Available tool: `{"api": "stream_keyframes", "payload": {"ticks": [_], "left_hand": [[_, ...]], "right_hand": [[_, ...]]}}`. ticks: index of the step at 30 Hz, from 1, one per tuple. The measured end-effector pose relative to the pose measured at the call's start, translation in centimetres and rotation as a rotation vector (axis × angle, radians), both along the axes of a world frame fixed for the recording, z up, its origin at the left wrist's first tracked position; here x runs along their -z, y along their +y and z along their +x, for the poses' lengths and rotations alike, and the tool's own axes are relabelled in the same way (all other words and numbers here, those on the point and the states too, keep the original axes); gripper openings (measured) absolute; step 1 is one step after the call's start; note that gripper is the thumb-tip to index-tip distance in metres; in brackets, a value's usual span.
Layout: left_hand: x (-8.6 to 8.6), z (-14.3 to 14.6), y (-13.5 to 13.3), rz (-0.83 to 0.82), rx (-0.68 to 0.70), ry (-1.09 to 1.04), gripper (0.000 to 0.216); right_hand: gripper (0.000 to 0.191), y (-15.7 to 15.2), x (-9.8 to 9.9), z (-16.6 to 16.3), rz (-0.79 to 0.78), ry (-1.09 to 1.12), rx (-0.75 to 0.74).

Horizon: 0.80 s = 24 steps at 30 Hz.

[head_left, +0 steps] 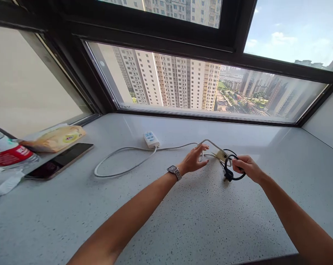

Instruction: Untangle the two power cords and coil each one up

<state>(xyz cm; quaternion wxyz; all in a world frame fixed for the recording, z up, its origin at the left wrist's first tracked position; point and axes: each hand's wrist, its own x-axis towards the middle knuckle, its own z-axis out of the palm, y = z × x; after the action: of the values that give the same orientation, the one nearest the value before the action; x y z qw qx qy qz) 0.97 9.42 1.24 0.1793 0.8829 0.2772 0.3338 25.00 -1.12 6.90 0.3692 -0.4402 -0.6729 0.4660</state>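
- At the left edge of the frame, a bottle with a red label (10,156) is partly cut off; white crumpled material (7,184) is seen just below it.
- Right of the bottle, a yellowish packet (60,137) is laid near the window frame (100,88); a dark flat device (62,160) is set slantwise just below the packet.
- Left of centre, a small white power strip (151,140) is rested on the speckled counter (155,235); from it a white cable (111,176) is looped out leftward and run back toward the middle right.
- Just right of centre, the left hand (193,159) is held over the counter, fingers and thumb parted; a watch (174,172) is worn at its wrist. Whether the white cable is touched by the fingertips cannot be told.
- Between the hands, a pale bent length (216,144) is seen, rod or cord not determinable; a tan piece (220,155) is partly covered near its right end.
- Right of centre, a black cable (239,178) is gripped in the closed right hand (247,168); its loop is hung below the fingers, with a dark plug (228,174) at the loop's left side.
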Motion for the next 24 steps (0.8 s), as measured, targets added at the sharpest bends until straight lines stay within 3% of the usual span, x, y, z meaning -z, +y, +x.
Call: {"api": "stream_keyframes", "payload": {"ticks": [2, 5, 8, 11, 14, 19, 21, 24], "left_hand": [[-0.9, 0.3, 0.4, -0.152, 0.044, -0.111, 0.059], [-2.1, 0.9, 1.2, -0.299, 0.109, -0.137, 0.054], [-1.8, 1.6, 2.0, -0.452, 0.093, -0.168, 0.047], [-0.7, 1.7, 3.2, -0.615, -0.035, -0.264, 0.041], [-0.6, 0.7, 5.3, -0.643, -0.183, -0.311, 0.044], [-3.0, -2.2, 7.9, -0.644, -0.361, -0.313, 0.048], [-3.8, -3.2, 7.5, -0.635, -0.361, -0.301, 0.043], [-4.1, -3.9, 4.6, -0.58, -0.37, -0.319, 0.039]], "right_hand": [[0.041, -0.2, 0.6, -0.4, 0.013, -0.152, -0.019], [0.04, -0.4, 1.6, -1.3, 0.044, -0.273, -0.001], [0.046, -0.5, 2.1, -1.8, 0.082, -0.021, 0.057], [0.045, -1.0, 1.8, -1.3, 0.103, 0.261, 0.133], [0.04, -2.2, 1.4, 0.5, 0.082, 0.411, 0.199], [0.037, -4.8, 1.4, 3.8, 0.088, 0.431, 0.335], [0.04, -5.7, 1.8, 4.1, 0.112, 0.338, 0.347], [0.044, -6.7, 2.8, 2.6, 0.173, 0.163, 0.284]]}}
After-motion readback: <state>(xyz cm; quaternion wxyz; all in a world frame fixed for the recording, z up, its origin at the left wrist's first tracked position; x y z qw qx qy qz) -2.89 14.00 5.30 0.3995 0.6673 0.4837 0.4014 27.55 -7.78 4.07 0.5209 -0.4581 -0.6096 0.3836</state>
